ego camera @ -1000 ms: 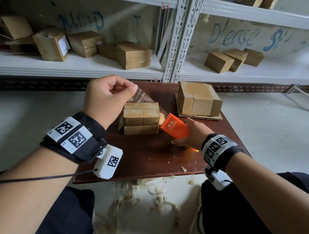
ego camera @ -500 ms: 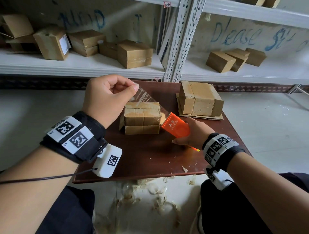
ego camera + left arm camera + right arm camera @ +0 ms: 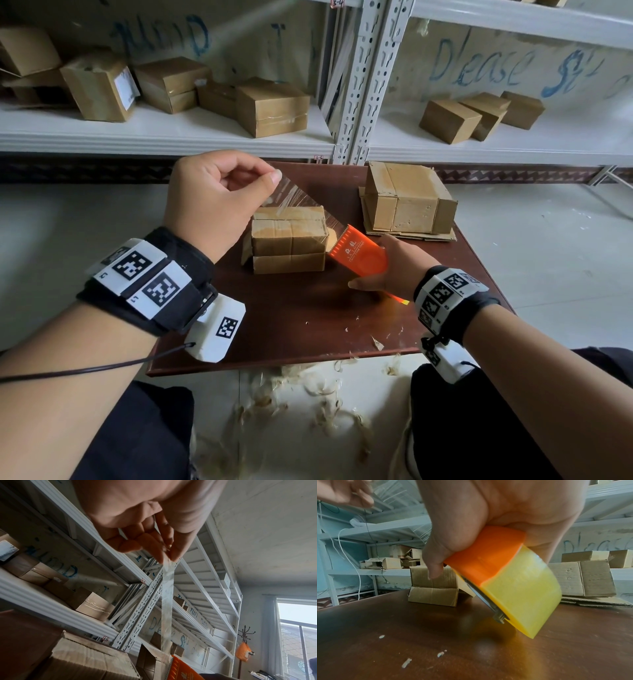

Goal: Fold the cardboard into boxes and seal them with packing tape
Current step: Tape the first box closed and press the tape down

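Observation:
A small folded cardboard box [image 3: 288, 240] stands on the dark brown table [image 3: 291, 325], its flaps meeting on top. My left hand [image 3: 219, 198] is raised above the box's left end and pinches the free end of a clear tape strip [image 3: 294, 202] between thumb and fingers [image 3: 169, 555]. The strip [image 3: 166, 601] runs down over the box to the orange tape dispenser [image 3: 358, 251]. My right hand [image 3: 390, 270] grips that dispenser [image 3: 488, 557] just right of the box, its yellowish tape roll [image 3: 522, 591] tilted just above the table.
A larger cardboard box [image 3: 407, 198] lies on flat cardboard sheets at the table's back right. White metal shelves [image 3: 171, 133] behind hold several boxes. Tape and paper scraps litter the floor [image 3: 308, 394] at the table's near edge, between my knees.
The left hand has lifted the tape end slightly up and left, stretching the strip a little longer over the box. The right hand and dispenser have stayed beside the box.

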